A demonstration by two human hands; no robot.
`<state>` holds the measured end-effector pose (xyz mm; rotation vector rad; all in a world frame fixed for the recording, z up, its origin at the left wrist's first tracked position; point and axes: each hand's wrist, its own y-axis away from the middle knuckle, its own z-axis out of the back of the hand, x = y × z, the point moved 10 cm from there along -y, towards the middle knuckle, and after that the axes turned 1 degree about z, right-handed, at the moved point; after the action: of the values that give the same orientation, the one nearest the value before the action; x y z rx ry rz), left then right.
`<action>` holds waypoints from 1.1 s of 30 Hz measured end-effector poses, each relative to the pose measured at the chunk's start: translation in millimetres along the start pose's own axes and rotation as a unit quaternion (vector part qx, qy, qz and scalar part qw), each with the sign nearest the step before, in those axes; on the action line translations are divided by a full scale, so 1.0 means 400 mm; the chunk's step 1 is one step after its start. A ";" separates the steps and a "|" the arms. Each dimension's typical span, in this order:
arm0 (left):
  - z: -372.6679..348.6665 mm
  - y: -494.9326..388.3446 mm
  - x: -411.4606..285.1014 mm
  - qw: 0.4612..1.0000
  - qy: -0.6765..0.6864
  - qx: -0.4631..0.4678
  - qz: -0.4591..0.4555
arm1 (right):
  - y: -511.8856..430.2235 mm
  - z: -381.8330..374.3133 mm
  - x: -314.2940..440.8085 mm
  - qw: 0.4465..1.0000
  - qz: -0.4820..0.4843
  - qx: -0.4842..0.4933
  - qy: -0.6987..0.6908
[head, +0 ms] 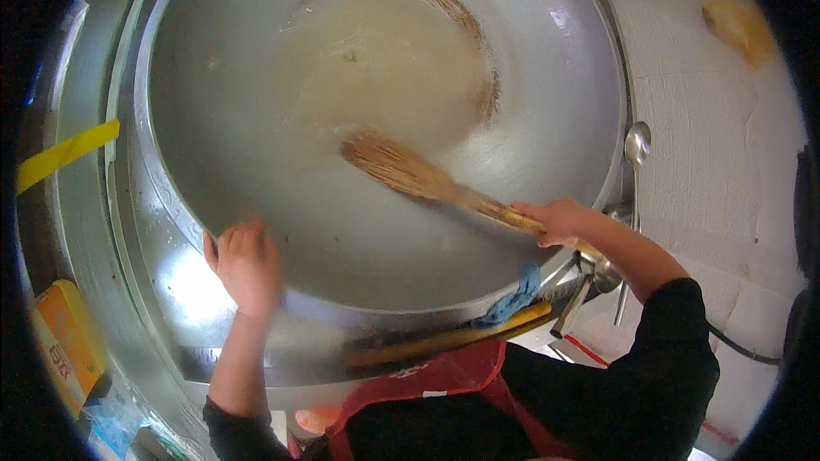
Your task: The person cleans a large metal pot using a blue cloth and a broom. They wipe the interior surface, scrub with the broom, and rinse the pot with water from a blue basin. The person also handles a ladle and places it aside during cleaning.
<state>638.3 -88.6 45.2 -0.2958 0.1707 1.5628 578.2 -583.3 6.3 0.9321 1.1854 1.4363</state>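
A very large metal wok point(397, 256) with cloudy liquid pooled in its bottom lies before me. My right hand point(558, 223), at the wok's right near rim, is closed around the handle of a bundled-fibre wok brush point(403, 169). The brush head points left, at the near edge of the liquid. Brown residue point(467, 19) curves around the far and right side of the pool. Over the left near rim is my left hand point(248, 266), slightly blurred, fingers bent and nothing seen in it; whether it touches the rim I cannot tell.
A blue cloth point(512, 299) hangs at the near rim, beside a yellow-brown stick point(448, 336). Metal ladles point(638, 144) lie along the right side. An orange-yellow package point(70, 346) stands at the lower left, and a yellow strip point(69, 152) is further up the left edge.
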 end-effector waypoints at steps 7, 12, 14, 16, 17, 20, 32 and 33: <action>-0.010 -0.008 -0.006 1.000 -0.007 0.030 0.001 | -0.372 0.236 0.271 0.935 0.207 -0.286 -0.045; -0.016 -0.011 -0.010 0.999 -0.029 0.031 0.000 | -0.495 0.375 0.246 0.962 0.123 -0.211 -0.124; -0.021 -0.013 -0.012 0.999 -0.030 0.036 -0.001 | -0.410 0.519 0.171 0.916 0.152 -0.369 -0.025; -0.023 -0.013 -0.017 0.999 -0.032 0.042 -0.012 | -0.345 0.636 -0.016 0.902 0.071 -0.426 -0.008; -0.027 -0.012 -0.017 0.998 -0.037 0.052 -0.014 | -0.301 0.694 -0.107 0.887 0.060 -0.457 0.033; -0.039 -0.009 -0.012 0.996 -0.045 0.073 -0.011 | -0.234 0.826 -0.499 0.870 -0.209 -0.437 0.094; -0.044 -0.004 -0.010 0.994 -0.059 0.095 -0.014 | -0.604 0.449 -0.347 0.960 -0.113 -0.252 -0.042; -0.042 -0.004 -0.010 0.994 -0.058 0.094 -0.016 | -0.603 0.429 -0.284 0.968 -0.077 -0.228 -0.072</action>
<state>641.1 -97.4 30.4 -0.0597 0.2198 1.5147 817.4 -659.4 -187.1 0.5976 0.7544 1.4074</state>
